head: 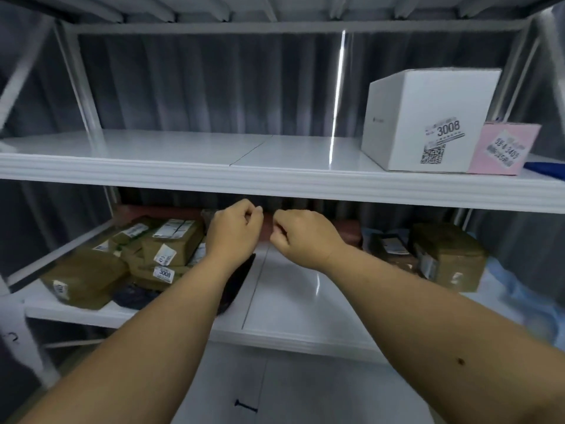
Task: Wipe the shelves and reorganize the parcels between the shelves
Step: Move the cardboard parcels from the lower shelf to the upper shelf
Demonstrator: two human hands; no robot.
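White metal shelving fills my view. Both my hands, left hand [235,231] and right hand [301,237], hover curled and empty before the lower shelf [305,304]. Brown parcels [146,252] lie left of them, nearer the left hand.

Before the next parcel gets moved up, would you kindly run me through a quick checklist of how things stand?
1. Left hand free: ok, curled, nothing visibly held.
2. Right hand free: ok, likewise.
3. Room on the upper shelf: ok, its left and middle are bare.
4. White box and pink box out of the way: ok, both at the right end.
5. Brown parcels within reach: ok, stacked lower left.
6. Wiping cloth at hand: cannot tell.
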